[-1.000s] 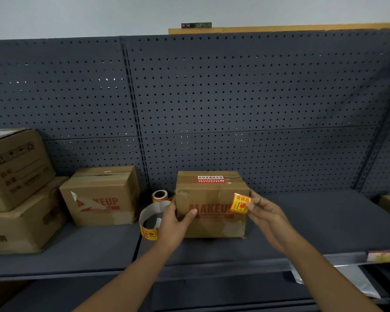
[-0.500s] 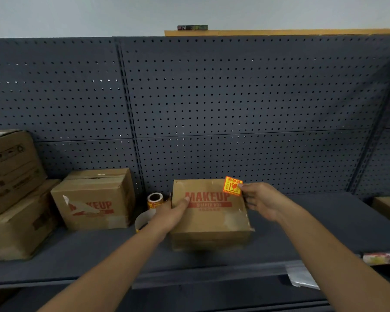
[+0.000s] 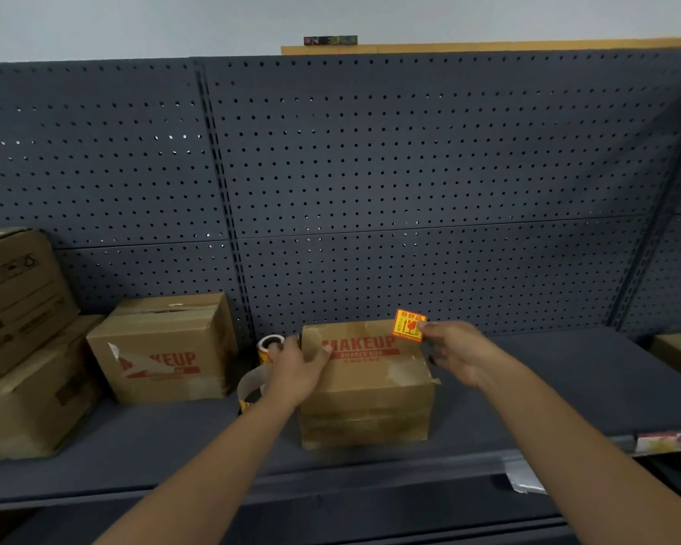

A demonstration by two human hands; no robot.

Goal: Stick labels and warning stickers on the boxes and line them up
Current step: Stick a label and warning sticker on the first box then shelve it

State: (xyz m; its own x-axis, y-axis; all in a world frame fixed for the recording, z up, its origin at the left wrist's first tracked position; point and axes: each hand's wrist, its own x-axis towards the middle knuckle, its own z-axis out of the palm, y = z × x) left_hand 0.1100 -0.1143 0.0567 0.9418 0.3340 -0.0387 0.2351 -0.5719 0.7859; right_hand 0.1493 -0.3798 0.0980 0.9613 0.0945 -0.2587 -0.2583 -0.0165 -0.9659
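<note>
My right hand [image 3: 459, 354] is pinching an orange warning sticker [image 3: 409, 325] by its right edge, holding it up at the far right corner of the box [image 3: 364, 381] in front of me; I cannot tell whether the sticker is touching the cardboard. My left hand [image 3: 295, 373] is gripping the box's left top edge, thumb lying across the top beside the red MAKEUP print, fingers curling round the side. The box is sitting on the dark shelf [image 3: 567, 387], near its front edge. Just left of it, partly behind my left hand, a sticker roll [image 3: 270, 344] is standing with a loose strip of backing [image 3: 250, 385] curling forward. Further left I am seeing a second MAKEUP box [image 3: 162, 348], and beyond it two larger boxes [image 3: 20, 340] stacked at the frame's edge. The pegboard [image 3: 409, 171] is filling the back.
</note>
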